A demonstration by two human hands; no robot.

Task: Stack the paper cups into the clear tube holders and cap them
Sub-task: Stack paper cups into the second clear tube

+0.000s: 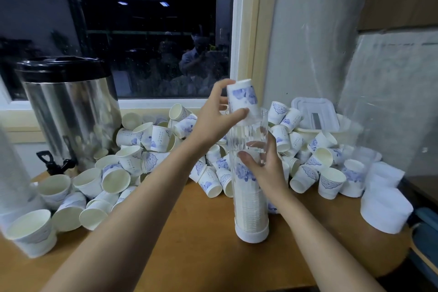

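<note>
A clear tube holder (248, 140) stands upright on the wooden table (194, 244), its white base cap at the bottom. Stacked paper cups (251, 211) fill its lower half. My left hand (218, 118) pinches an upside-down paper cup (244, 99) with blue print, its mouth at the tube's open top. My right hand (265, 168) wraps around the tube's middle from the right and holds it steady. Several loose cups (147, 140) lie in a heap behind and to both sides of the tube.
A steel drink urn (71, 111) with a black lid and tap stands at the left. White tube caps (385, 208) sit at the right near the table's edge. A lidded plastic box (315, 114) rests behind the cups. A window is behind.
</note>
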